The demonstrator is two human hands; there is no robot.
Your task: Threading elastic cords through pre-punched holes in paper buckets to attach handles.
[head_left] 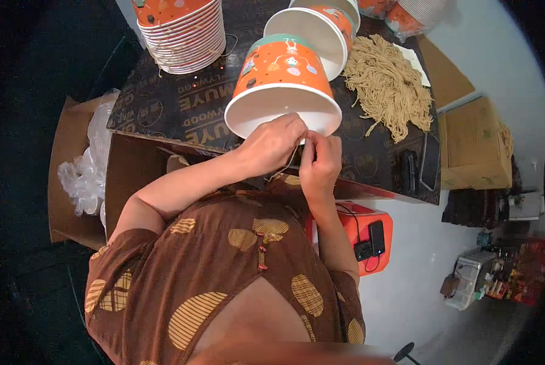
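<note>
An orange paper bucket (284,70) with a pale green base edge and a white rim lies on its side on the dark table, its mouth toward me. My left hand (274,141) is closed in a pinch at the lower rim. Beside it, my right hand (321,161) pinches at the same spot, fingertips meeting the left's. A thin tan cord (293,159) hangs down between the two hands; its upper part is hidden by my fingers. A heap of loose tan cords (385,85) lies to the right of the bucket.
More orange buckets (309,33) lie behind this one. A tall nested stack (184,39) stands at far left. A black object (409,170) rests near the table's right edge. Cardboard boxes stand left (69,158) and right (476,146); a red stool (379,228) carries dark devices and a cable.
</note>
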